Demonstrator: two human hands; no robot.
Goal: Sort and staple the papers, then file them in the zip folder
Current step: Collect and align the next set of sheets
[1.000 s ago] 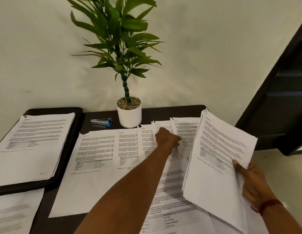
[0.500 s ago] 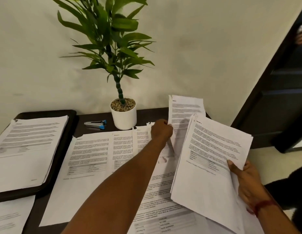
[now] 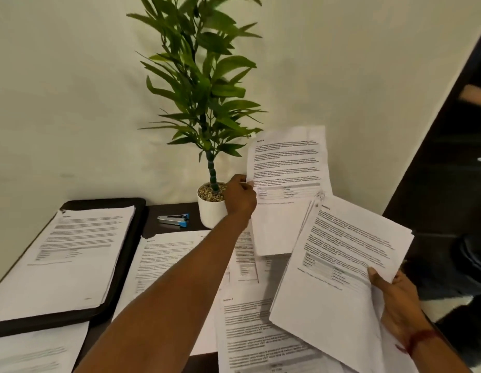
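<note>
White sheet (image 3: 286, 168) upright in the left hand (image 3: 239, 200)

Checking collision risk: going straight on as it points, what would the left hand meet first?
Likely the wall; the left hand, holding a sheet, points just right of the white pot, though depth is unclear.

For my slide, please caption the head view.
Left hand holds a sheet near the plant; right hand holds a paper stack.

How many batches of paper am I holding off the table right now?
2: papers in the left hand by the plant pot; a stack in the right hand.
</note>
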